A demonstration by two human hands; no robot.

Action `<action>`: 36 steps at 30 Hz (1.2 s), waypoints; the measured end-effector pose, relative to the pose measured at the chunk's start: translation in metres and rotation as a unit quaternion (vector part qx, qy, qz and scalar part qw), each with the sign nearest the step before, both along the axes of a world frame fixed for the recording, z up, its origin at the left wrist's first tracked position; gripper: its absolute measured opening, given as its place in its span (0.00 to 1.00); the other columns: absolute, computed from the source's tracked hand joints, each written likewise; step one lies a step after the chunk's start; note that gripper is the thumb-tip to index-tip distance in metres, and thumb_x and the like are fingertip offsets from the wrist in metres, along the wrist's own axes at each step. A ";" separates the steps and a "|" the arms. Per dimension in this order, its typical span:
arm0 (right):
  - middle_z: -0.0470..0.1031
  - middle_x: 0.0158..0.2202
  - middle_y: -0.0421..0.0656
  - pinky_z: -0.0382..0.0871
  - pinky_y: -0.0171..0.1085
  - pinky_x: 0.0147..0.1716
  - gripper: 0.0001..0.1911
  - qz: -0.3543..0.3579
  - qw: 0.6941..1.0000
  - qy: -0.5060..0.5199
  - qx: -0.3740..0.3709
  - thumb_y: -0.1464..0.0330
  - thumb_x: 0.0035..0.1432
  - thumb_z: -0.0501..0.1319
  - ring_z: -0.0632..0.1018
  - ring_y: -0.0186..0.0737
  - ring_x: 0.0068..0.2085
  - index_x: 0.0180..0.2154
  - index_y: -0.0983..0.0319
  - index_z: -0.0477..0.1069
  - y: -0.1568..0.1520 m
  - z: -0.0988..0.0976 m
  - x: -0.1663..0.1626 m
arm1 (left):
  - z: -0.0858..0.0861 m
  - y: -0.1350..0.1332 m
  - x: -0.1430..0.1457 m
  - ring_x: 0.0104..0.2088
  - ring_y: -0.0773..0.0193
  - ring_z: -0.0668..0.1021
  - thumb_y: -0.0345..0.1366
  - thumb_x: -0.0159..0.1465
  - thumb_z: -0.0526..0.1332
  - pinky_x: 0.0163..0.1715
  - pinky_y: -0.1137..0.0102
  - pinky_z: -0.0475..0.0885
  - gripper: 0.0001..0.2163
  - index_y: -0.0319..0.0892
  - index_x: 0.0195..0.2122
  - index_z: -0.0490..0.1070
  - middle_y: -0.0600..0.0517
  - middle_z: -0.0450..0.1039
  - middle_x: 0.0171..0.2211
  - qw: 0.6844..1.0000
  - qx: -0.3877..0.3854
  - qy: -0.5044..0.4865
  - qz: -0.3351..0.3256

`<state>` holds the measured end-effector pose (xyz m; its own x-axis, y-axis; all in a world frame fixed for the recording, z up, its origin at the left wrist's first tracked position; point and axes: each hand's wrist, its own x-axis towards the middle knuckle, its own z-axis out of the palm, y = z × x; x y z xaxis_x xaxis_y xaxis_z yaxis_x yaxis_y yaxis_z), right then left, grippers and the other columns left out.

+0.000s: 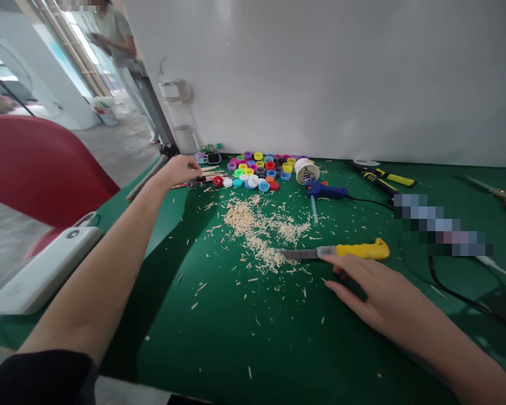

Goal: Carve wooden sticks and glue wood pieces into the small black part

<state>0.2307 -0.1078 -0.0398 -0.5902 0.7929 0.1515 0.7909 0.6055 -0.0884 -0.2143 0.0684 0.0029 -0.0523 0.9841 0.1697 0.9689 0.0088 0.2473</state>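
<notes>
My left hand (pixel 177 169) reaches far across the green table (pixel 236 326) to the back left, fingers curled down over wooden sticks (pixel 208 169) beside a small dark object; what it grips, if anything, is hidden. My right hand (pixel 362 281) lies flat with fingers stretched out, fingertips touching a yellow-handled knife (pixel 341 251) whose blade rests in a pile of wood shavings (pixel 261 228). Behind the shavings lie several colourful bottle caps (pixel 261 169).
A white cup (pixel 307 170) lies on its side by a blue glue gun (pixel 322 190) with a black cord. Yellow-and-black tools (pixel 385 179) and scissors (pixel 500 194) sit at the back right. A white box (pixel 46 270) and red chair (pixel 37 169) stand left. A person (pixel 113 39) stands far behind.
</notes>
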 end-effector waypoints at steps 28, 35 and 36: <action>0.76 0.47 0.46 0.75 0.43 0.35 0.22 -0.020 0.999 0.008 -0.048 0.55 0.63 0.50 0.77 0.46 0.45 0.53 0.57 0.67 0.000 0.002 0.000 | 0.004 -0.007 0.006 0.32 0.63 0.74 0.47 0.51 0.62 0.32 0.71 0.66 0.16 0.39 0.34 0.76 0.49 0.76 0.32 0.992 -0.074 -0.087 -0.058; 0.77 0.45 0.45 0.74 0.43 0.36 0.20 -0.014 0.999 0.035 -0.013 0.56 0.62 0.51 0.78 0.45 0.43 0.51 0.57 0.69 0.000 0.003 0.001 | 0.026 -0.016 0.012 0.32 0.63 0.73 0.43 0.54 0.61 0.31 0.71 0.66 0.15 0.37 0.34 0.75 0.48 0.75 0.31 0.992 -0.016 -0.118 -0.042; 0.77 0.43 0.45 0.74 0.43 0.35 0.19 -0.014 0.998 0.057 -0.001 0.56 0.62 0.52 0.78 0.44 0.42 0.50 0.56 0.70 -0.001 0.005 -0.001 | 0.031 -0.019 0.017 0.32 0.63 0.73 0.44 0.54 0.61 0.31 0.72 0.66 0.14 0.37 0.35 0.75 0.48 0.75 0.31 0.991 -0.019 -0.125 -0.045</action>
